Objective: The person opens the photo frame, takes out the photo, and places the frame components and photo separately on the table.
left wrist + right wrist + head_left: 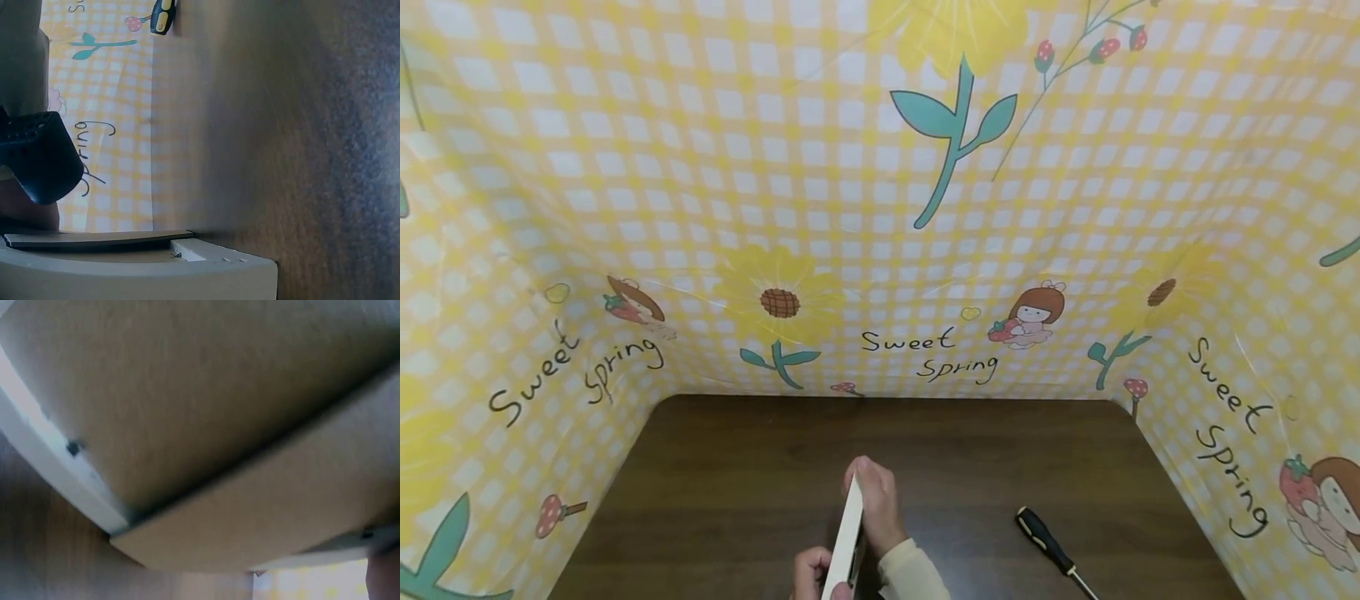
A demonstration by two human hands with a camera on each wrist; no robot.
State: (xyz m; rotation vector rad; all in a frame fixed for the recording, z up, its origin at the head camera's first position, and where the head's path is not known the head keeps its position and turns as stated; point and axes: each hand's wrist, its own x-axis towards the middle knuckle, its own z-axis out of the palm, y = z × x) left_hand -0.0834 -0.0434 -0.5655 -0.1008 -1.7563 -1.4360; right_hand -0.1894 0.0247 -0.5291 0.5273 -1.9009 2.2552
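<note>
Evidently both hands had hold of the white frame point(847, 537), which stood nearly edge-on to the head view between them. The left grip point(812, 573) pinched its near end, fingers curled on one side and thumb on the other. Ahead of it, the right grip point(877, 498) was curled round the far end, with little gap left between its fingers and the edge. A pale sleeve point(913, 571) came just behind the right grip. Close by that grip, the right wrist view showed the frame's brown panels point(187, 394), split by a dark slanting gap, and a small dark clip point(74, 447) on the white border. Well to the right of both grips, a black-and-yellow screwdriver point(1045, 537) lay on the dark wooden desk point(737, 467). Beyond the grips rose a yellow checked cloth point(880, 208) lettered "Sweet Spring". Whether the frame touched the desk beneath the grips, I could not tell.
</note>
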